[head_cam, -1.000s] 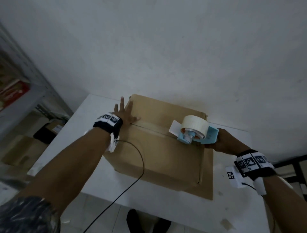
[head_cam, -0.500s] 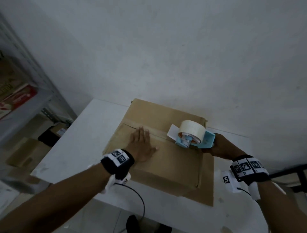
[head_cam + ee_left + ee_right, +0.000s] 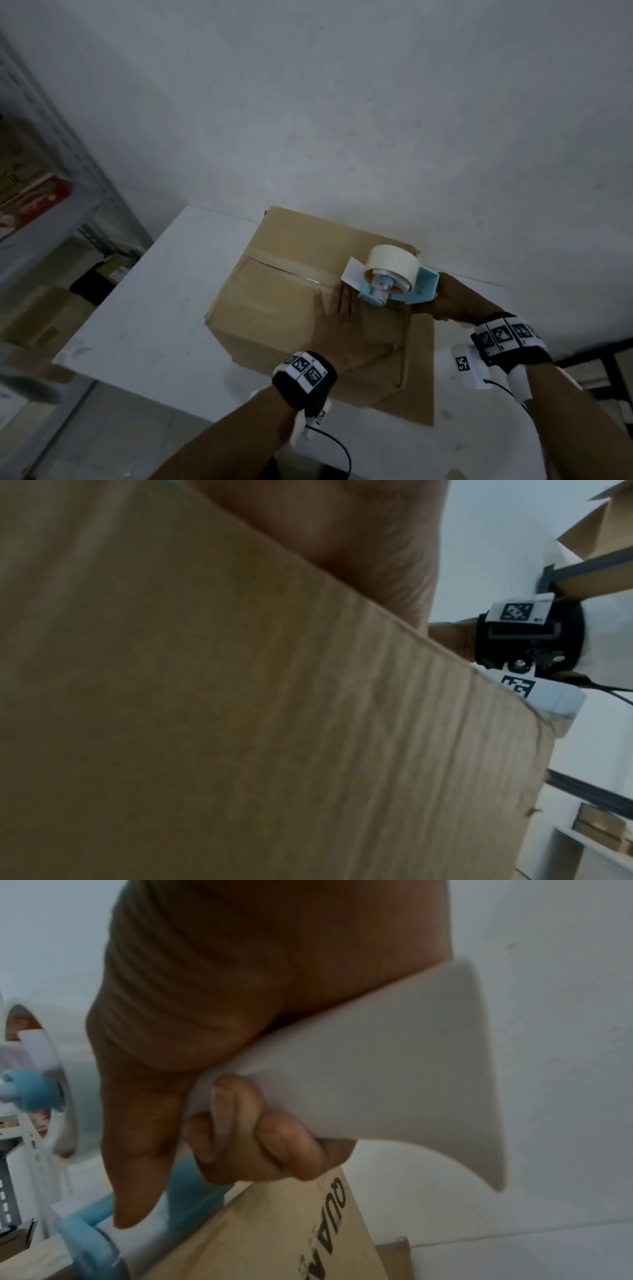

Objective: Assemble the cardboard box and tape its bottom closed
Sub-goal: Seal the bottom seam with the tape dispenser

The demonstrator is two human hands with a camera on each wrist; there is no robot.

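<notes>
A brown cardboard box (image 3: 284, 301) lies on the white table (image 3: 161, 308) with its flaps folded shut and a strip of tape along the centre seam (image 3: 291, 270). My left hand (image 3: 337, 308) lies flat on the box top, fingers straight, just left of the dispenser. My right hand (image 3: 445, 301) grips the white handle (image 3: 394, 1069) of a light-blue tape dispenser (image 3: 394, 281) that carries a roll of pale tape and sits on the seam near the box's right end. In the left wrist view, the box side (image 3: 240, 723) fills the frame, and the palm (image 3: 342, 534) rests on its top edge.
A grey metal shelf (image 3: 51, 212) with a red package stands at the left, cardboard boxes on the floor below it. The white wall is right behind the box. A loose side flap (image 3: 421, 377) hangs at the box's right. A black cable (image 3: 339, 448) trails from my left wrist.
My left hand has slid rightward along the box top from its left end to just beside the dispenser. The dispenser and right hand have stayed at the seam's right end.
</notes>
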